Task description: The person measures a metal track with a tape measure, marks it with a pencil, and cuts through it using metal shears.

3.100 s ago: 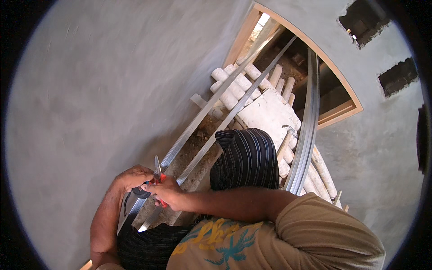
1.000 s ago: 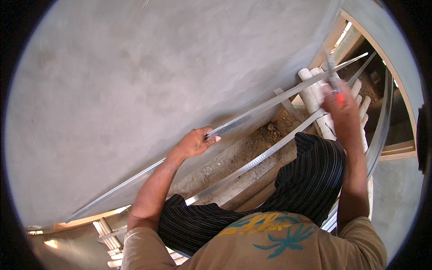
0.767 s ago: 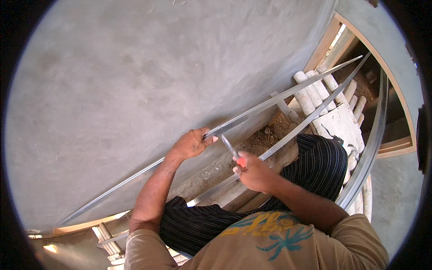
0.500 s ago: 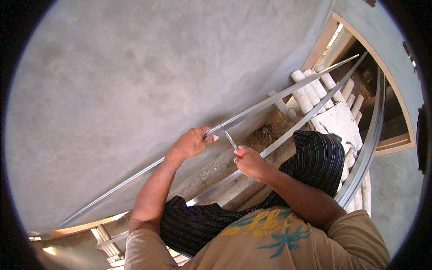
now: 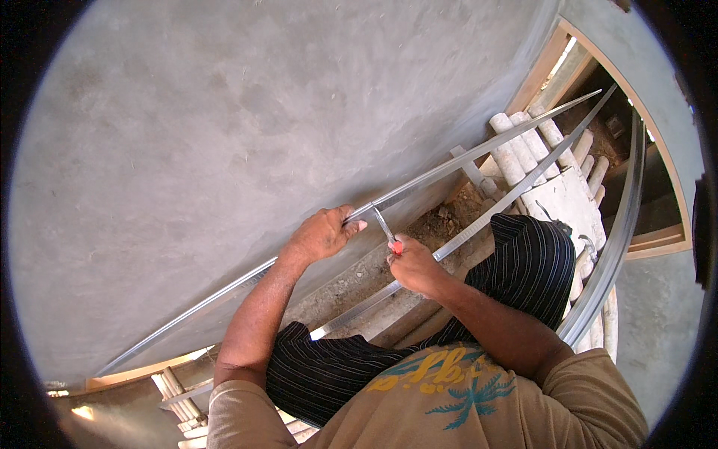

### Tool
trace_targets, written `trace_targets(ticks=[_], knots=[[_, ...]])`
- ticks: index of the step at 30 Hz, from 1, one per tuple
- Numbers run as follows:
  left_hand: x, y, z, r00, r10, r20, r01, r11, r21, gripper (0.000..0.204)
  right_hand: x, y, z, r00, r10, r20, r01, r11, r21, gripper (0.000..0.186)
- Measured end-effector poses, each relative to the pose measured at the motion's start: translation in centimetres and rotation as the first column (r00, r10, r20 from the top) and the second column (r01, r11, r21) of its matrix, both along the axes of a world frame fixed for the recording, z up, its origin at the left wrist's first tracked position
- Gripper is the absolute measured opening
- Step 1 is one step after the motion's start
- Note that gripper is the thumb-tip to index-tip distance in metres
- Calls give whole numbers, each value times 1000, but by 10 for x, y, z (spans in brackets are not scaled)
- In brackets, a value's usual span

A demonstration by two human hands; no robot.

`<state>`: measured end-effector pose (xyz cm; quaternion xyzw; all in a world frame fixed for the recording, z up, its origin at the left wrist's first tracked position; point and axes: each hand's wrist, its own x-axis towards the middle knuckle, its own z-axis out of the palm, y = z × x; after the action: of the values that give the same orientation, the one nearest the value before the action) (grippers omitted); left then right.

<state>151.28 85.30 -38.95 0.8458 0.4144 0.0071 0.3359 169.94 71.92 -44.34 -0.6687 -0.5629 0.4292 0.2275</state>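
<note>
A long silver metal channel (image 5: 464,159) runs diagonally along the grey wall. My left hand (image 5: 321,238) grips it near its middle, fingers wrapped round it. Just to the right, my right hand (image 5: 411,266) is closed on a pair of snips with red handles (image 5: 398,247); their metal blades meet the channel a short way right of my left fingers. Below them a second metal strip (image 5: 470,233) crosses over rubble and my legs in dark striped cloth (image 5: 532,277).
White-dusted round poles (image 5: 506,157) and a pale board (image 5: 561,200) lie stacked to the right, with a bundle of metal channels (image 5: 609,280) beside them. Behind is a wooden-framed opening (image 5: 677,198). More poles (image 5: 176,396) show at the lower left. The plastered wall (image 5: 224,127) fills the upper left.
My right hand has swung down from the upper right with the snips and moved slightly upward, bringing the blades onto the channel. My left hand has stayed gripping it.
</note>
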Motion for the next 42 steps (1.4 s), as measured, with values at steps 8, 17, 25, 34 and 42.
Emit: trace_targets(ticks=[8,17,25,34,42], knots=[[5,-2,10,992,8,-127,-16,998,-61,55,-1,1,10,997,-79,-14,79,997,-20,24],[-1,0,-3,1000,-10,-17,9,999,-31,51,-1,0,0,996,-80,-33,81,996,26,32],[3,-6,9,991,-12,-134,8,1000,-28,49,-1,-1,-2,993,-109,-53,108,994,-21,34],[5,-19,13,992,-44,-115,66,978,197,40,6,-6,-14,959,186,214,-242,930,278,18],[5,-25,12,997,-33,-76,42,991,128,40,3,-12,-17,997,67,-46,-59,985,160,12]])
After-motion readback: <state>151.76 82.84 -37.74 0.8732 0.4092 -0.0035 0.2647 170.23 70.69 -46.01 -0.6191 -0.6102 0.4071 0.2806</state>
